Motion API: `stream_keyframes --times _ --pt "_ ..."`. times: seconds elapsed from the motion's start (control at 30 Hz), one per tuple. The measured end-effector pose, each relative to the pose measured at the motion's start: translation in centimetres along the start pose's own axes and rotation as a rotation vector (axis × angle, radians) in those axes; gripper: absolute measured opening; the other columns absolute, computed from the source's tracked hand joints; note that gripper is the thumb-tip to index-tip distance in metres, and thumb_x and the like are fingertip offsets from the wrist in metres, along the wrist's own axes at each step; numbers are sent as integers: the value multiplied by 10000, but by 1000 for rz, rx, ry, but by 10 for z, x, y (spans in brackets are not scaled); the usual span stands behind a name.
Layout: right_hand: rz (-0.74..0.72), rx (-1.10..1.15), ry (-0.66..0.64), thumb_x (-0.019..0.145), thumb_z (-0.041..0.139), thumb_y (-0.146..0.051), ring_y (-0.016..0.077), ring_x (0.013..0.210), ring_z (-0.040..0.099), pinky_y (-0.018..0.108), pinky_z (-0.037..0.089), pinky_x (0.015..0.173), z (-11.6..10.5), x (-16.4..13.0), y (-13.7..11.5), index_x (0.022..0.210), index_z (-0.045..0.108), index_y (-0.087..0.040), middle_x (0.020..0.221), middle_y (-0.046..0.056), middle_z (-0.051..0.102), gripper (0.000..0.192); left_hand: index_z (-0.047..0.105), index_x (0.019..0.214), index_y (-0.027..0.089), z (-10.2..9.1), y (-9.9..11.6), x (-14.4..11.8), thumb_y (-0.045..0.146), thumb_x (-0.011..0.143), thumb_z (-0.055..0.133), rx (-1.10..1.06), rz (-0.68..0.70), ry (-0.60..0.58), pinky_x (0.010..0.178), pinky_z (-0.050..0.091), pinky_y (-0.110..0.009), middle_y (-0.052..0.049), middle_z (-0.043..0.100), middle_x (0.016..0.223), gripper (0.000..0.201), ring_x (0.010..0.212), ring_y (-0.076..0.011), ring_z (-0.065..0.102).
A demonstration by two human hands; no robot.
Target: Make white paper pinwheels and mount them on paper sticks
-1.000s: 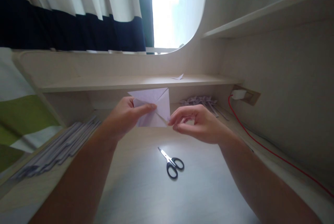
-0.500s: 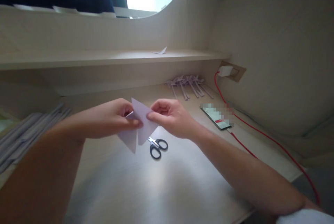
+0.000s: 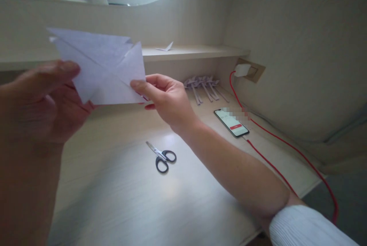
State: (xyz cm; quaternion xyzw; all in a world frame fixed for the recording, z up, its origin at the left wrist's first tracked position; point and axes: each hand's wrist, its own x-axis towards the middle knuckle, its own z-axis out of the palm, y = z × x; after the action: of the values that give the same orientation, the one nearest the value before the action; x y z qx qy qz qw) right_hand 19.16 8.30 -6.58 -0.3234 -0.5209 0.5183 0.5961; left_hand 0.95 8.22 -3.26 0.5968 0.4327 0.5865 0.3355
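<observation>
A folded sheet of white paper [image 3: 106,66] is held up between both hands, above the desk and in front of the shelf. Its flaps meet along diagonal creases. My left hand [image 3: 51,96] grips its left edge, thumb on the near face and fingers behind. At the lower right corner, my right hand [image 3: 169,98] pinches the paper between thumb and fingers. Below the hands, scissors [image 3: 161,157] with black handles lie on the desk, blades nearly closed and pointing away to the left.
Folded paper pieces with thin paper stems [image 3: 202,85] lie at the back of the desk [image 3: 129,207]. A phone [image 3: 232,123] with a red cable [image 3: 275,136] rests at the right, near a plugged-in charger [image 3: 242,70]. A small folded paper [image 3: 166,47] sits on the shelf [image 3: 195,51].
Both hands have raised the paper up and to the left, closer to the camera. Its folded form now faces me spread wider. The scissors have come fully into view.
</observation>
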Motion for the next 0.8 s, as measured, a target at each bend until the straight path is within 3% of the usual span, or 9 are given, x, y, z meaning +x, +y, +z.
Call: stream_keyframes --times 0.07,0.13,0.23,0.33,0.5,0.63,0.8 --pt "30 61 27 808 876 -445 128 777 640 241 555 676 5 4 3 823 697 -222 847 -14 702 286 717 1291 256 8 0 -2 285 824 645 -167 67 -124 970 593 -475 25 783 1258 474 1317 -332 623" --pt "63 99 39 805 877 -390 117 718 610 227 527 617 6 5 9 823 696 -218 804 -18 679 251 764 1149 178 14 -2 -3 235 763 756 -189 22 -175 963 608 -464 -36 791 1230 389 1263 -356 661" --pt "76 69 43 799 875 -383 122 674 577 234 483 563 0 7 20 828 709 -210 755 -16 653 242 779 1055 130 17 -10 0 246 708 884 -81 -124 -117 875 629 -368 -81 798 1208 381 1109 -301 729" --pt "36 1 43 758 901 -480 132 710 604 248 503 603 -8 12 25 844 722 -216 787 -7 683 330 778 1050 113 11 -19 6 244 678 917 -6 -168 -100 837 618 -327 -73 811 1165 418 1007 -248 747" --pt "15 -44 4 675 928 -603 127 732 621 254 516 656 -14 15 26 816 741 -217 786 -14 699 451 780 1003 81 3 -31 13 220 740 864 68 -44 -119 992 570 -442 -40 812 1094 309 1070 -262 726" --pt "-3 -77 -21 703 900 -631 112 683 587 251 485 628 -12 13 24 798 736 -216 735 -27 671 456 797 1075 90 7 -32 12 227 730 842 110 51 -101 1007 567 -452 -27 798 1117 374 1142 -301 696" --pt "0 -95 -48 734 894 -599 114 666 570 257 458 616 -11 11 24 753 707 -214 703 -28 646 428 819 983 116 14 -25 10 194 657 869 22 50 -72 965 592 -417 -30 808 1066 339 1156 -327 700"
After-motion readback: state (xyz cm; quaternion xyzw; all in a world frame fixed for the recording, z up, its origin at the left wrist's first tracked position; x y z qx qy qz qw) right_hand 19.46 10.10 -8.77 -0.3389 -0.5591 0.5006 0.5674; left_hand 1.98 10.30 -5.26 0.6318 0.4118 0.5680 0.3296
